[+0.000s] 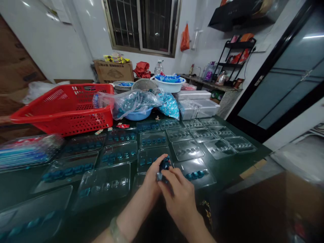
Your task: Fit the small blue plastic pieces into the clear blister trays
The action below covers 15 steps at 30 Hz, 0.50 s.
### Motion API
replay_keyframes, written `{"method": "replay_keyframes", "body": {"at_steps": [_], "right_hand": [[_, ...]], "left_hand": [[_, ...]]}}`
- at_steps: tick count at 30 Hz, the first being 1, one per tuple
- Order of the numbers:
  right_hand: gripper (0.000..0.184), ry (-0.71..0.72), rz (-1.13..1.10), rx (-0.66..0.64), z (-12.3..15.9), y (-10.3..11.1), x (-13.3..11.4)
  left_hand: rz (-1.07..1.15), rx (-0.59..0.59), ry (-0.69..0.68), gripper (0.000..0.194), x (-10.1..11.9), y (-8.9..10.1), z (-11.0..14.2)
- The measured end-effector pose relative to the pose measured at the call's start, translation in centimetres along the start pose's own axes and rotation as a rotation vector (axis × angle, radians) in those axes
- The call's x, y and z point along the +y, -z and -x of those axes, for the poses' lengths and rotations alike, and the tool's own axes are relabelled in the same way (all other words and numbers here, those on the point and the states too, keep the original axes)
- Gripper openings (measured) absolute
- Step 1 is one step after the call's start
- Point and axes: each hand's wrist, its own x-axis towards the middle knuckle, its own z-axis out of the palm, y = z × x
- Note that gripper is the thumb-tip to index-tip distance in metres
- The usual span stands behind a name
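My left hand [152, 178] is cupped, palm up, around a few small dark-blue shiny pieces [165, 163]. Over it, the fingers of my right hand [181, 193] are pinched together at a pale bluish piece [159, 176] by the left palm. What exactly these pieces are is too small to tell. Just beyond my hands lies a clear plastic tray [181, 163] with several blue pieces [194, 174] in a row of compartments. Left of my hands, another clear tray [101, 175] holds a blue piece [84, 192] at the left end of its row.
Similar clear trays cover the dark green table [229, 166]. Along the back stand a red plastic basket [63, 116], a plastic bag [138, 101] over a blue basin [139, 115], a bag of turquoise pieces [169, 105], and stacked clear containers [198, 108]. Wrapped items [25, 152] lie left.
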Motion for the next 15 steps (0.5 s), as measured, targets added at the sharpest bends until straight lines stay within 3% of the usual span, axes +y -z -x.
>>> {"method": "replay_keyframes", "body": {"at_steps": [4, 8, 15], "right_hand": [[0.015, -0.111, -0.167, -0.072, -0.3, 0.7, 0.3], [0.010, -0.131, -0.308, -0.058, -0.3, 1.2, 0.4], [0.022, -0.096, -0.199, -0.130, -0.1, 1.1, 0.5]], "left_hand": [[0.009, 0.023, 0.001, 0.013, -0.4, 0.0, -0.1], [0.018, 0.013, 0.038, 0.014, -0.6, 0.3, -0.5], [-0.023, -0.061, 0.043, 0.017, -0.9, 0.8, -1.4]]}}
